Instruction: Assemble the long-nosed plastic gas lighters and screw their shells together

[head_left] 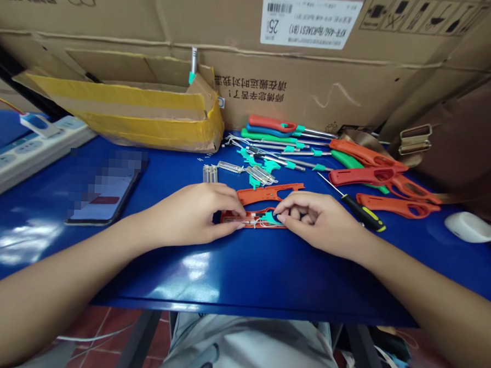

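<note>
An orange plastic half-shell (250,217) lies flat on the blue table (241,271), with a teal trigger piece (270,218) and thin wires inside it. My left hand (194,214) rests on the shell's left end, fingertips pinched on it. From the right, my right hand (315,218) pinches the teal piece and wires with curled fingers. A second orange half-shell (267,193) lies just behind.
Behind are several finished orange, green and red-handled tools (365,168), metal tubes (262,174) and teal parts. A black-and-yellow screwdriver (357,207) lies right. A phone (101,190), power strip (21,145), open yellow-taped carton (150,113) and white object (469,226) surround.
</note>
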A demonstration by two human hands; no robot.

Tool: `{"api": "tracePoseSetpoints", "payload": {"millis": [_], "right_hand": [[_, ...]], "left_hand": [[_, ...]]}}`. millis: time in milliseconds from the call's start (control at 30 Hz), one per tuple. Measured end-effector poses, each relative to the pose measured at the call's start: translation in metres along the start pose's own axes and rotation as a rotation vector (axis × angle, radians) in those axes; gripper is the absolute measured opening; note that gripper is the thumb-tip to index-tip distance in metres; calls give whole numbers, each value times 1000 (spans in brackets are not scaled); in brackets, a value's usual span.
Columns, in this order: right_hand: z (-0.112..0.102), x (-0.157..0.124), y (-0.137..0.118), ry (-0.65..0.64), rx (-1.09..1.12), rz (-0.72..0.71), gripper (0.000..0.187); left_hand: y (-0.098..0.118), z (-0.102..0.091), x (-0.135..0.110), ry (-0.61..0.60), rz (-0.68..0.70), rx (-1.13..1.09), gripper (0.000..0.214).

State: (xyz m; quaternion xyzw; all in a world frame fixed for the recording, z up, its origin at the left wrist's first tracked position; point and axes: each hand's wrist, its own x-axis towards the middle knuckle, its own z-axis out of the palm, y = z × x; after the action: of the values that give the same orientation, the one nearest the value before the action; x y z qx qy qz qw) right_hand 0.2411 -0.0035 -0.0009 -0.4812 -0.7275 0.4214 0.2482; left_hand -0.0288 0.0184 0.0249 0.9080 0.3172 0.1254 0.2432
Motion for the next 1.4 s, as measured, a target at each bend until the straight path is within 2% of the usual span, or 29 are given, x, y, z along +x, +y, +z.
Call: {"api": "tracePoseSetpoints", "payload": {"millis": [167,500,767,900,1033,1167,1400], "right_hand": [[-2,1,3,24,-135,-157,8],[-2,0,2,7,-296,-341,5],[-3,-1,1,0,-310,-343,7],[-6,-2,0,-11,-307,-349,10],[-9,-2,0,-29,-319,-342,11],[-10,-3,-1,-49,-341,-341,10],[-10,-4,-3,-64,-362,-361,12]], "left_hand": [[-2,3,0,18,4,-25,17],[-1,6,2,36,-35,-47,14],[2,7,-3,103,61,158,17],[7,12,-4,90,155,243,21],[8,21,-2,83,186,293,27],[5,28,-1,68,191,292,29],[6,27,-2,95,188,196,28]]}}
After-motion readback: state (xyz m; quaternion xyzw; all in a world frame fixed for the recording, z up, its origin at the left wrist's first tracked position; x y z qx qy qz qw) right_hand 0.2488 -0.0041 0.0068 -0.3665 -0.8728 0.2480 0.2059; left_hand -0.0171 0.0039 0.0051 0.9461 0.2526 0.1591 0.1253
